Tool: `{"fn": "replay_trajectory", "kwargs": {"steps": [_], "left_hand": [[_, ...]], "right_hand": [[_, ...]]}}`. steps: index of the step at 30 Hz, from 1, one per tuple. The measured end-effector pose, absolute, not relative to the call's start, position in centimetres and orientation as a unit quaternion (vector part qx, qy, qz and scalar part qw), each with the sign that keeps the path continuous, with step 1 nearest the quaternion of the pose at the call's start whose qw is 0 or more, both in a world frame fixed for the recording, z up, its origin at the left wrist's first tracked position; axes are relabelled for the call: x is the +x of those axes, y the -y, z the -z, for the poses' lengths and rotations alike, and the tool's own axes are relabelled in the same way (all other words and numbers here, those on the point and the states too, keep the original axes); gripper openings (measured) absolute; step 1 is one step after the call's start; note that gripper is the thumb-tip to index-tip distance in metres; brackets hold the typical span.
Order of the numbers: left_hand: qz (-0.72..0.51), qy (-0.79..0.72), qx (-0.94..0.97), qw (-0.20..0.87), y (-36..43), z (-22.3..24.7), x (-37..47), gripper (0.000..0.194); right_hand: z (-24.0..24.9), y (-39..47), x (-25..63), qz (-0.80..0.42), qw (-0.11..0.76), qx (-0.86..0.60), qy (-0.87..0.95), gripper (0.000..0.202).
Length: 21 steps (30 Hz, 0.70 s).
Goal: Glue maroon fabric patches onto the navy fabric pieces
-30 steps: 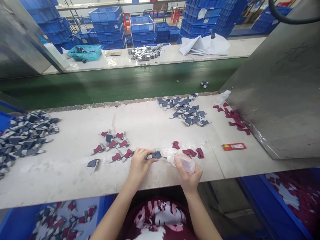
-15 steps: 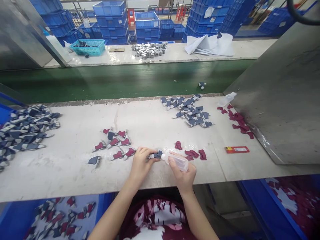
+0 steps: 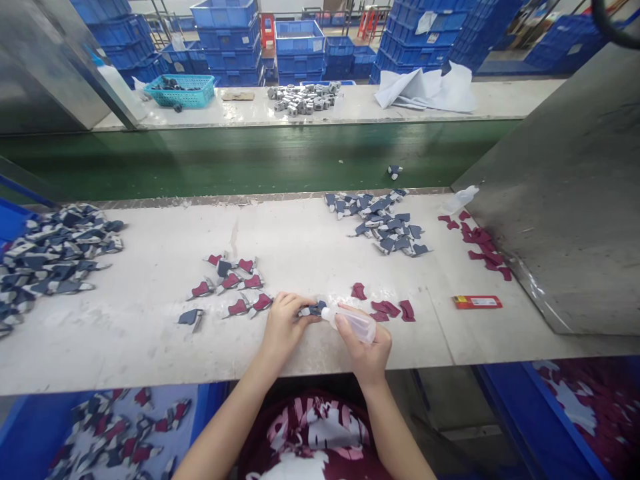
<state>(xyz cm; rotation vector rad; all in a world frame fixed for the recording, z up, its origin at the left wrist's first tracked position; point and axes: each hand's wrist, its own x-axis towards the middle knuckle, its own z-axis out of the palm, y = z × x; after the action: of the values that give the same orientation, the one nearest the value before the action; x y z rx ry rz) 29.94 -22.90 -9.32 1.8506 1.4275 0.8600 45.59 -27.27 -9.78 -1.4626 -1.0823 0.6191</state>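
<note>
My left hand (image 3: 286, 325) pinches a small dark blue and grey plastic part (image 3: 314, 309) just above the worktable (image 3: 310, 360). Closed around a translucent squeeze bottle (image 3: 361, 325), my right hand (image 3: 373, 353) tilts its white tip against or very close to that part; actual contact cannot be made out. Several loose maroon pieces (image 3: 384, 308) lie right of the bottle. Left of my left hand is a group of grey parts with maroon pieces on them (image 3: 231, 281). A lone blue and grey part (image 3: 190, 318) rests nearby.
Blue-grey parts form a pile (image 3: 387, 227) ahead and a larger heap (image 3: 55, 247) far left. A red packet (image 3: 477, 302) lies at right, near a metal panel (image 3: 570, 200). Beyond runs a green conveyor belt (image 3: 240, 160) carrying one part (image 3: 395, 171). Blue bins (image 3: 210, 407) stand below.
The single part on the green belt has moved left. The view has shifted slightly; both hands keep the same hold on the part and bottle.
</note>
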Motion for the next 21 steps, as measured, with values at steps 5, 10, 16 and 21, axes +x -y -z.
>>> {"fn": "replay_trajectory", "kwargs": {"steps": [5, 10, 16, 21], "left_hand": [[-0.326, -0.544, 0.704, 0.321, 22.9, 9.4, 29.9, 0.015], [-0.326, -0.543, 0.704, 0.321, 22.9, 9.4, 29.9, 0.014], [-0.324, -0.541, 0.704, 0.326, 22.9, 9.4, 29.9, 0.017], [-0.326, -0.542, 0.701, 0.329, 22.9, 9.4, 29.9, 0.018]], "right_hand": [[9.9, 27.2, 46.3, -0.271, 0.571, -0.602, 0.488, 0.022], [9.9, 27.3, 46.9, -0.247, 0.572, -0.601, 0.500, 0.018], [9.6, 27.5, 47.6, -0.206, 0.569, -0.611, 0.511, 0.016], [9.4, 27.7, 48.0, -0.160, 0.564, -0.610, 0.533, 0.011]]}}
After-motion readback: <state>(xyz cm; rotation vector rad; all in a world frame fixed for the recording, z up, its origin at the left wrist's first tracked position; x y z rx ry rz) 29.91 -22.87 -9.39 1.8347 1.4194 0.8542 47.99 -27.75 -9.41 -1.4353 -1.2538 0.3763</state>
